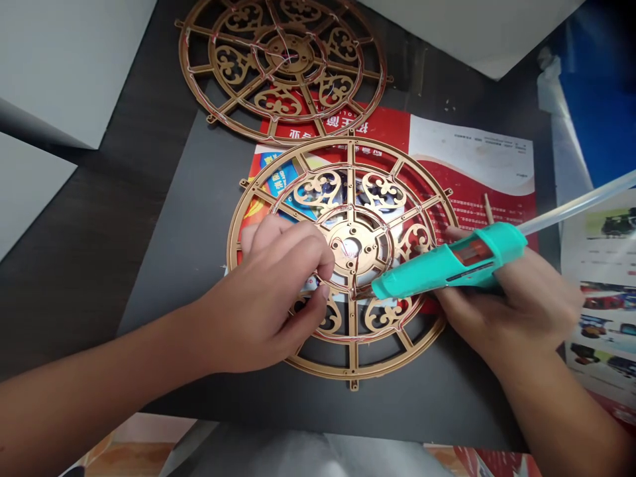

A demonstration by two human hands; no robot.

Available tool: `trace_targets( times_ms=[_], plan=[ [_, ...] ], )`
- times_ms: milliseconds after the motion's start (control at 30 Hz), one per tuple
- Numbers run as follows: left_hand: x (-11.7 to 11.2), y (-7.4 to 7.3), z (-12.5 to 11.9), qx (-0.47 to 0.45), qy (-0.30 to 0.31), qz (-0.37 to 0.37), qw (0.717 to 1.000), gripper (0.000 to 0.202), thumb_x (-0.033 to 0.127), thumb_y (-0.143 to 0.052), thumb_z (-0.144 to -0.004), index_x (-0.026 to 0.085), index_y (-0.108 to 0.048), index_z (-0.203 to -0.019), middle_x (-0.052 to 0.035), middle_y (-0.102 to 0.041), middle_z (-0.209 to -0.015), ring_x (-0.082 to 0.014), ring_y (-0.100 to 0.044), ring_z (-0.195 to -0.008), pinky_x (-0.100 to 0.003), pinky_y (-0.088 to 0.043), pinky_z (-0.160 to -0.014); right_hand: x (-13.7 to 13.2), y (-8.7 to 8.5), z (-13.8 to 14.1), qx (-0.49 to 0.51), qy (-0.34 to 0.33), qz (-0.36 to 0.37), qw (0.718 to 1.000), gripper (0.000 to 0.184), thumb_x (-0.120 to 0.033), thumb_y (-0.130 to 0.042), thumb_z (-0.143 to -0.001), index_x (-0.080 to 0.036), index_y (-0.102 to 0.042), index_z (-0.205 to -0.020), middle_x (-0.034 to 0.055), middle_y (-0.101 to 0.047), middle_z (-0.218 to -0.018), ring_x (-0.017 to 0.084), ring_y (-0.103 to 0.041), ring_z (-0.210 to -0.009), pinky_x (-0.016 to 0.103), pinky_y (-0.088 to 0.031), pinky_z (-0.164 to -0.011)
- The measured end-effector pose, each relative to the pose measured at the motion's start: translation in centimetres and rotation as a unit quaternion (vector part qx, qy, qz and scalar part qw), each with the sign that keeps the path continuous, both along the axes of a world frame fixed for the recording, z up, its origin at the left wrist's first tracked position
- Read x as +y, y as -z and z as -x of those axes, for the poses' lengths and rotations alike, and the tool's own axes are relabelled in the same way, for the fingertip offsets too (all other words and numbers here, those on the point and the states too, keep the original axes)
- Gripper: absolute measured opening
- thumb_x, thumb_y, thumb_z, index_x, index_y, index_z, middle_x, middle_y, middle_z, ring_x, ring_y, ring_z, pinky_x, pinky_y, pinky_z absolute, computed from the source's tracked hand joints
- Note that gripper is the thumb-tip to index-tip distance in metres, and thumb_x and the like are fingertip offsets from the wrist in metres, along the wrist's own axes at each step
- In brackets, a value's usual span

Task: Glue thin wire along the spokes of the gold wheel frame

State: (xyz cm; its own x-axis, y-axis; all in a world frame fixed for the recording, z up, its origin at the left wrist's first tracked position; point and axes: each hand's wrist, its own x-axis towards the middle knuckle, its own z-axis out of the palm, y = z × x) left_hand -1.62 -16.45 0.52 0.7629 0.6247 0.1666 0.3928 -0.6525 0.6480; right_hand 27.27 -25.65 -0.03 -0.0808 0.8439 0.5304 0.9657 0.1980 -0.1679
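Nearest are the hands. The left hand (263,298) is half closed, its fingers curled and its fingertips (322,271) bearing on the frame (318,361) beside the hub (355,248); that grip seems to pin the piece in place, though whether they also pinch something small there is hidden. The right hand (511,291) is closed around the grip of a teal glue gun (447,265), most of its fingers out of sight behind the body. It holds the gun low and angled inward, so the nozzle (375,290) reaches past the hand to a joint just below the hub, close to the left fingertips. A clear glue stick (571,205) runs from the gun's back end up beyond the right hand, fed in straight. Pale threads (417,212) trace the frame's spokes. Under the frame, a red flyer (472,159) lies on a dark mat (163,278), apparently to catch drips. Beyond the left hand lies a second frame (293,53), also threaded.
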Motion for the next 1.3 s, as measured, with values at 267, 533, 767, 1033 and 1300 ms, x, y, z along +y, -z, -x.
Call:
trace_targets(
  times_ms=[267, 533, 767, 1033, 1300],
  plan=[
    [0.2, 0.1, 0.1, -0.01, 0.014, 0.001, 1.0, 0.014, 0.015, -0.055, -0.1, 0.026, -0.047, -0.104, 0.0007, -0.062, -0.1, -0.022, -0.054, -0.094, -0.048, -0.032, -0.093, 0.9, -0.6, 0.4, 0.007, -0.025, -0.031, 0.999, 0.011, -0.016, -0.075, -0.09, -0.027, -0.072, -0.093, 0.0019, -0.074, -0.077, 0.019, -0.066, -0.059, 0.03, -0.047, -0.047],
    [0.0, 0.1, 0.0, -0.01, 0.007, 0.005, 1.0, 0.014, 0.014, -0.052, -0.099, 0.026, -0.045, -0.1, 0.0005, -0.06, -0.097, -0.0225, -0.053, -0.095, -0.05, -0.032, -0.093, -0.1, -0.2, 0.3, 0.049, -0.003, 0.016, 0.999, 0.038, -0.012, -0.074, -0.092, -0.037, -0.08, -0.12, 0.0034, -0.077, -0.084, 0.028, -0.069, -0.066, 0.039, -0.048, -0.053],
    [0.0, 0.0, 0.0, -0.015, 0.007, 0.005, 1.0, 0.015, 0.013, -0.052, -0.099, 0.026, -0.044, -0.099, 0.0007, -0.06, -0.097, -0.0225, -0.052, -0.096, -0.05, -0.032, -0.093, -0.1, -0.3, 0.4, 0.035, -0.002, 0.008, 0.999, 0.03, -0.008, -0.07, -0.093, -0.033, -0.078, -0.107, 0.0007, -0.066, -0.069, 0.024, -0.065, -0.063, 0.035, -0.04, -0.052],
    [0.0, 0.0, 0.1, -0.012, 0.016, 0.002, 1.0, 0.013, 0.017, -0.052, -0.1, 0.026, -0.044, -0.101, -0.0008, -0.061, -0.1, -0.0244, -0.054, -0.097, -0.05, -0.032, -0.094, 0.5, 0.0, 0.4, 0.024, -0.004, -0.019, 1.0, 0.021, -0.009, -0.066, -0.094, -0.03, -0.073, -0.092, -0.0009, -0.056, -0.064, 0.02, -0.059, -0.057, 0.032, -0.037, -0.048],
    [0.4, -0.1, 0.3, -0.004, 0.041, -0.002, 0.999, 0.015, 0.018, -0.058, -0.098, 0.027, -0.046, -0.102, -0.0006, -0.061, -0.101, -0.025, -0.053, -0.094, -0.047, -0.031, -0.088, 0.1, -0.1, 0.4, 0.028, 0.007, -0.003, 1.0, 0.02, -0.009, -0.068, -0.094, -0.029, -0.071, -0.092, -0.0006, -0.057, -0.067, 0.02, -0.057, -0.059, 0.032, -0.037, -0.051]
  ],
)
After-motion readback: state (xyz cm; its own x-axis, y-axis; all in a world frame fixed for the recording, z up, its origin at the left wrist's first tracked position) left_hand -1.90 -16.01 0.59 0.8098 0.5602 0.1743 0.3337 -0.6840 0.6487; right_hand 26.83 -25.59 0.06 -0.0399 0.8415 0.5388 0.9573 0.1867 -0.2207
